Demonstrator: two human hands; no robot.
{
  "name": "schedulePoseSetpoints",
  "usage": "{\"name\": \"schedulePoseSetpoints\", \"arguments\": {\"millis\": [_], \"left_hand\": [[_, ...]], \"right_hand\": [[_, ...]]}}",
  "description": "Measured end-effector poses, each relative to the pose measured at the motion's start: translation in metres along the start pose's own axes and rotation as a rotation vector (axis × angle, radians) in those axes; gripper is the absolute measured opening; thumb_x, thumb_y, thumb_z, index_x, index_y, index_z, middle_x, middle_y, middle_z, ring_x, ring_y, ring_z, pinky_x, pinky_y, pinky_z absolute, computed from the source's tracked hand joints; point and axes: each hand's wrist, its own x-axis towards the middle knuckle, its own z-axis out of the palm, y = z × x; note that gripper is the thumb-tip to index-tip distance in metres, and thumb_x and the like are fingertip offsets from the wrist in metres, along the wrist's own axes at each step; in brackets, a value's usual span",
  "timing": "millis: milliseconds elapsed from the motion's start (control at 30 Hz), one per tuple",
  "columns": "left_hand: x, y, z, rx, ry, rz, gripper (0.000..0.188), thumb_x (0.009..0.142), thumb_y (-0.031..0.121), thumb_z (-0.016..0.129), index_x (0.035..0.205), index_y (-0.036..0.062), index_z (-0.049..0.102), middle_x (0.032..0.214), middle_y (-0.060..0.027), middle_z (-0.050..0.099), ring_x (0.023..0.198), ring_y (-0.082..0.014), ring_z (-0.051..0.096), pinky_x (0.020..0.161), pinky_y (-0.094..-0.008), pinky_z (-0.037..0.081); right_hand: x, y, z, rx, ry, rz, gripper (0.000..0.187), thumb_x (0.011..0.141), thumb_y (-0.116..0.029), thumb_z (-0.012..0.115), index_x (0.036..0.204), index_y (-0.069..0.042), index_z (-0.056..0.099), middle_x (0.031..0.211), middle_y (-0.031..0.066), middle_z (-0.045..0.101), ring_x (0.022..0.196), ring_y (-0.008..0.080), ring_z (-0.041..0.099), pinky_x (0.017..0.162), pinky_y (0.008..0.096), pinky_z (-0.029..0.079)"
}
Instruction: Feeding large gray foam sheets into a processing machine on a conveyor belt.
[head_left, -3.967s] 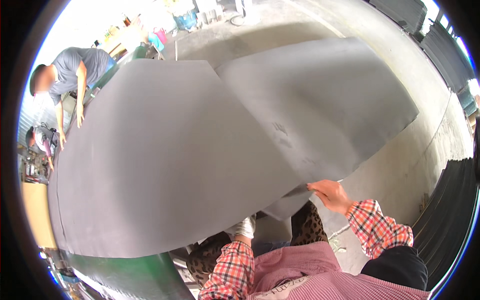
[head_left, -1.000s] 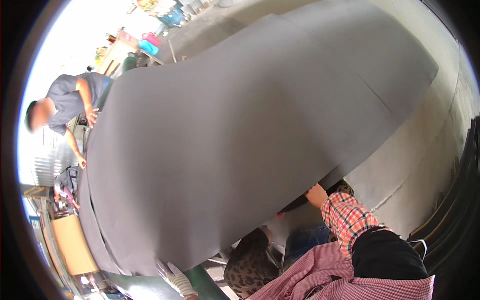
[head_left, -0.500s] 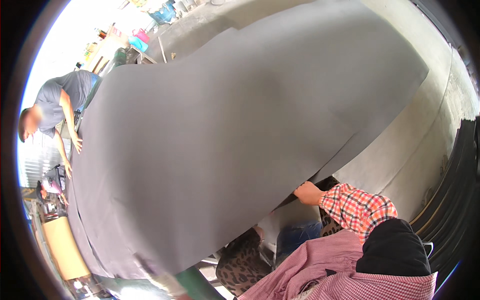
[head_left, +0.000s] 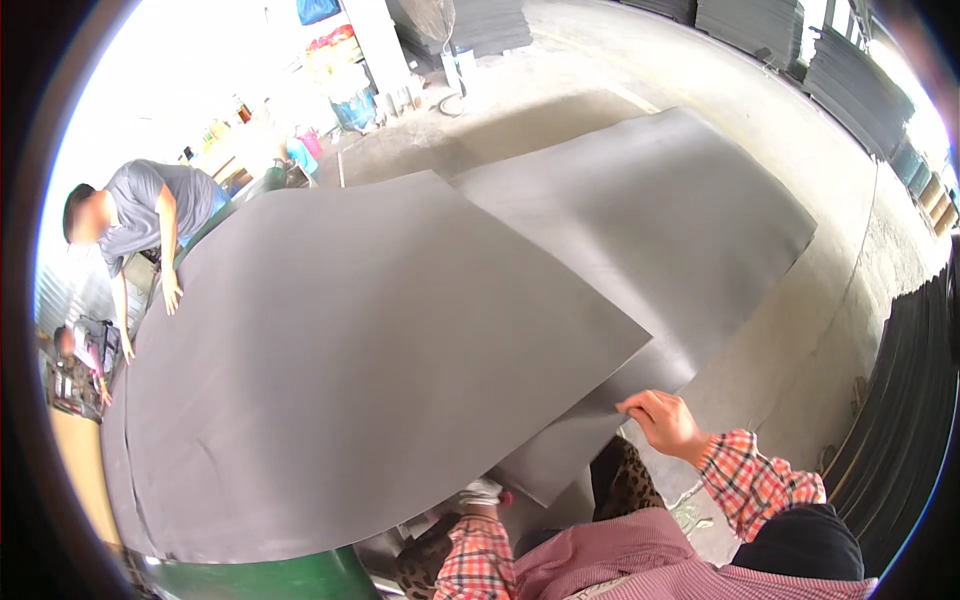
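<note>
A large, smooth grey sheet [head_left: 340,350] spreads over the left and middle of the view. Beneath its far right edge lies a second grey sheet [head_left: 660,220], which reaches out to the right. My right hand [head_left: 668,422], bare, pinches the near edge of this lower sheet. My left hand [head_left: 481,492] appears to wear a whitish glove and is at the near edge of the upper sheet; its fingers are mostly hidden there. Both my sleeves are orange checked. A corner of the lower sheet [head_left: 540,480] hangs down between my hands.
Across the sheet at the left, a person in a grey shirt [head_left: 165,200] rests both hands on its edge. Another person [head_left: 95,350] is behind. A green curved surface [head_left: 260,577] shows below the upper sheet. Dark stacked sheets [head_left: 895,390] stand at the right.
The upper sheet's right end has drawn leftward, baring the lower sheet. My left forearm has come into view at the near edge. My right hand has shifted slightly right and down.
</note>
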Motion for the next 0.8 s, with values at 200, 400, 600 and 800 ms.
{"name": "schedulePoseSetpoints", "arguments": {"millis": [200,400,600,800], "left_hand": [[0.017,0.032,-0.110,-0.284,0.017,-0.314,0.069,0.084,0.049,0.043,0.142,0.0152,0.026,0.132,-0.0139,0.036,0.123,-0.0298,0.030,0.102,-0.0470,0.023],[-0.023,0.086,-0.155,-0.176,0.017,-0.399,0.062,0.084,0.039,0.047,0.141,0.0208,0.029,0.118,-0.0164,0.050,0.109,-0.0326,0.046,0.093,-0.0463,0.035],[-0.028,0.192,-0.214,0.069,0.207,-0.302,0.061,0.082,0.023,0.054,0.138,0.0315,0.032,0.082,-0.0206,0.064,0.076,-0.0387,0.062,0.071,-0.0451,0.049],[-0.003,0.245,-0.377,0.158,0.650,-0.014,0.039,0.081,0.017,0.057,0.120,0.0214,0.056,0.084,-0.0187,0.064,0.079,-0.0389,0.060,0.072,-0.0425,0.049]], "right_hand": [[-0.063,0.055,-0.043,0.169,-0.209,0.374,0.014,0.085,-0.009,0.059,0.097,-0.003,0.058,0.099,0.0105,0.064,0.089,0.0233,0.061,0.077,0.0357,0.049],[-0.126,0.183,0.042,0.429,0.323,1.046,0.067,0.081,-0.036,0.067,0.132,-0.006,0.034,0.132,0.0179,0.042,0.121,0.0255,0.043,0.093,0.0385,0.042],[-0.091,0.217,0.094,1.555,0.480,1.454,0.101,0.075,-0.054,0.067,0.143,-0.006,0.011,0.142,0.0267,0.023,0.129,0.0394,0.029,0.102,0.0504,0.029],[-0.056,0.203,0.102,1.123,0.268,1.752,0.106,0.070,-0.058,0.069,0.144,-0.009,0.011,0.143,0.0214,0.022,0.128,0.0399,0.027,0.095,0.0579,0.032]]}}
